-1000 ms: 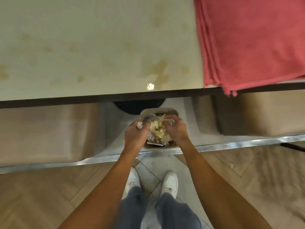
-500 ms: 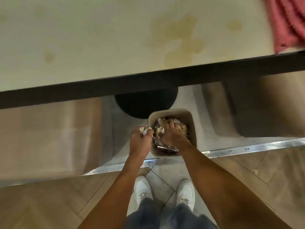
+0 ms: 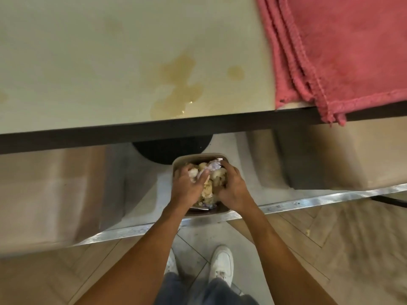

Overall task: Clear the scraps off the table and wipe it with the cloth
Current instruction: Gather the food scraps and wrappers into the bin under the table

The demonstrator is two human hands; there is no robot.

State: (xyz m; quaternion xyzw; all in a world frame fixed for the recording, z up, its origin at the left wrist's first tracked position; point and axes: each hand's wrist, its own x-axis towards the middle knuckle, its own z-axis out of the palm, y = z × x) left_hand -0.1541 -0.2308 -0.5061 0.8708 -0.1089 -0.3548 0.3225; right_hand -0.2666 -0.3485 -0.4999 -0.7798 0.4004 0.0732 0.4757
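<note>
Both hands are down in a small tan bin [image 3: 199,155] that stands on the floor below the table's near edge. The left hand [image 3: 188,187] lies across the scraps [image 3: 211,184] with its fingers fairly straight, pressing on the heap. The right hand [image 3: 234,189] curls round the heap's other side. The two hands are close together, the scraps between them. The scraps, pale crumpled bits, fill the bin. Up on the table [image 3: 88,62] the pink cloth [image 3: 343,53] lies folded at the right, one corner hanging over the edge; yellowish stains [image 3: 178,84] mark the top just left of it.
</note>
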